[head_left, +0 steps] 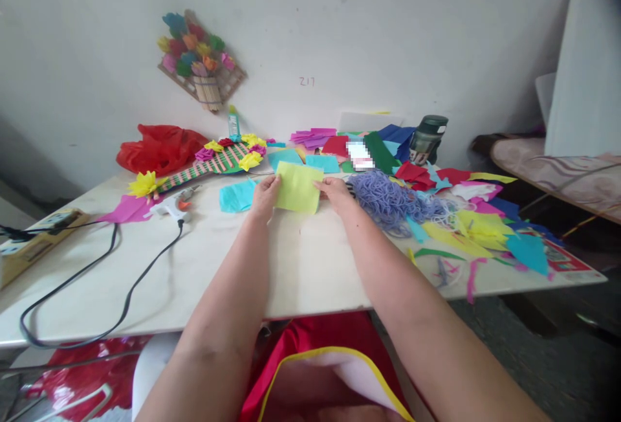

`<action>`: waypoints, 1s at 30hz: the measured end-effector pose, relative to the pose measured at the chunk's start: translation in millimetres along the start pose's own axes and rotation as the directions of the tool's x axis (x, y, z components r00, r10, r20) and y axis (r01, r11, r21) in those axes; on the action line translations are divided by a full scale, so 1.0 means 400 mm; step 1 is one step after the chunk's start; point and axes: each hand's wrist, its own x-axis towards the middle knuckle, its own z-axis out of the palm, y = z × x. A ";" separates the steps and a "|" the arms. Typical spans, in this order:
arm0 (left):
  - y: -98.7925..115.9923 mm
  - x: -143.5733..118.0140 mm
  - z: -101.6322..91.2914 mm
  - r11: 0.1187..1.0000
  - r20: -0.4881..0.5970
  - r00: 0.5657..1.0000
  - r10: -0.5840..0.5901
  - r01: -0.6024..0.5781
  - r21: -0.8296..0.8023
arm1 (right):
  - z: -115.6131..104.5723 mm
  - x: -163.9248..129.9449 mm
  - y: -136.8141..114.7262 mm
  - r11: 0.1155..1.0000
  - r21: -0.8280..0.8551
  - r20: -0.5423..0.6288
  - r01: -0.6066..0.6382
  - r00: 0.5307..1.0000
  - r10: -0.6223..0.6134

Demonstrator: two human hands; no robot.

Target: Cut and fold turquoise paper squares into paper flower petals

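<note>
We have a yellow-green paper square (pixel 297 187) pinched at its two side edges, our left hand (pixel 264 197) closed on the edge at nine o'clock and our right hand (pixel 334 190) closed on the edge at three o'clock, thumbs on top. To us this looks like the start of a fold: the sheet is being squared up on the white table (pixel 301 266), and the move in hand calls for the edges to be lined up evenly and pressed flat without the thin paper slipping. The sheet sits at the middle of the table, toward its far side, and looks thin, matt and plain, roughly square, flat and seemingly uncreased. At ten o'clock from it lies a cyan paper piece (pixel 236 196), and beyond that a glue gun (pixel 173 204) with its black cord (pixel 121 292). At three o'clock is a heap of lilac yarn (pixel 383 197), with coloured paper scraps (pixel 480 228) spread farther out.
</note>
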 end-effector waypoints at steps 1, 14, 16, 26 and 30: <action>-0.003 0.001 -0.001 1.000 0.008 1.000 -0.008 0.008 -0.007 | -0.002 0.003 0.003 1.000 -0.007 -0.016 0.003 1.000 -0.003; -0.024 0.005 0.001 0.999 -0.006 0.999 -0.032 0.032 -0.006 | -0.011 0.007 0.000 0.995 -0.090 -0.057 0.052 0.997 -0.057; -0.022 0.003 0.002 0.999 -0.010 0.999 -0.046 0.046 -0.015 | -0.010 0.001 -0.005 0.993 -0.099 -0.060 0.067 0.995 -0.073; -0.016 -0.005 0.006 0.995 -0.006 0.996 -0.085 0.084 -0.049 | -0.007 -0.012 -0.019 0.964 -0.212 -0.084 0.163 0.979 -0.184; -0.020 -0.003 0.006 0.995 0.001 0.996 -0.084 0.084 -0.054 | -0.007 -0.012 -0.018 0.948 -0.260 -0.086 0.186 0.973 -0.215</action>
